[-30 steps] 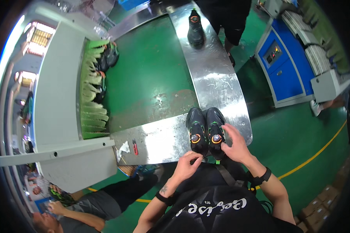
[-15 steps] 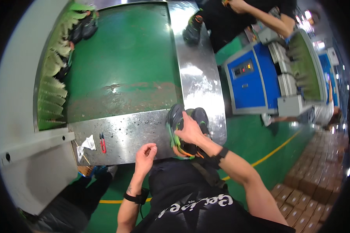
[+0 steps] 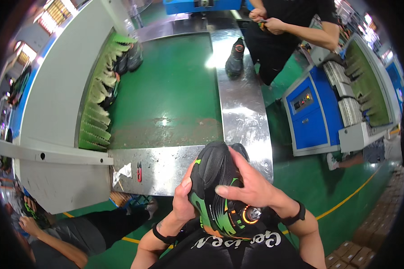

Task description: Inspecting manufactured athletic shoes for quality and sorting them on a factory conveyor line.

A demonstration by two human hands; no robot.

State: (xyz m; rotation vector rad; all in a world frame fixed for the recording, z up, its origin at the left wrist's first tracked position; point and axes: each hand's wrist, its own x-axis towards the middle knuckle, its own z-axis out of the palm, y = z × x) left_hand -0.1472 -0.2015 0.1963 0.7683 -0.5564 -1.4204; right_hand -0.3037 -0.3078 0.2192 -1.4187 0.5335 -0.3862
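Note:
A black sneaker (image 3: 214,172) with green and orange accents is lifted close to my body, its toe pointing away from me. My left hand (image 3: 184,197) grips its left side, fingers closed against the upper. On the other side my right hand (image 3: 251,186) holds it, thumb lying across the upper. A round, shiny dial-like part ringed in orange (image 3: 251,214) shows near my right wrist. Behind the held shoe, a second black shoe (image 3: 241,150) sits on the metal table edge, mostly hidden by my right hand.
Red thread snips (image 3: 139,171) and crumpled white scraps (image 3: 122,174) lie on the metal ledge (image 3: 166,168) at left. Another black shoe (image 3: 234,60) stands on the right-hand rail. More shoes (image 3: 132,56) emerge by the fringed green curtain (image 3: 96,112). A co-worker's hands (image 3: 271,24) work far right.
The sneaker has been raised from the table toward me. My left hand, empty before, has come over to grip it too. The view has shifted, showing more of the left side.

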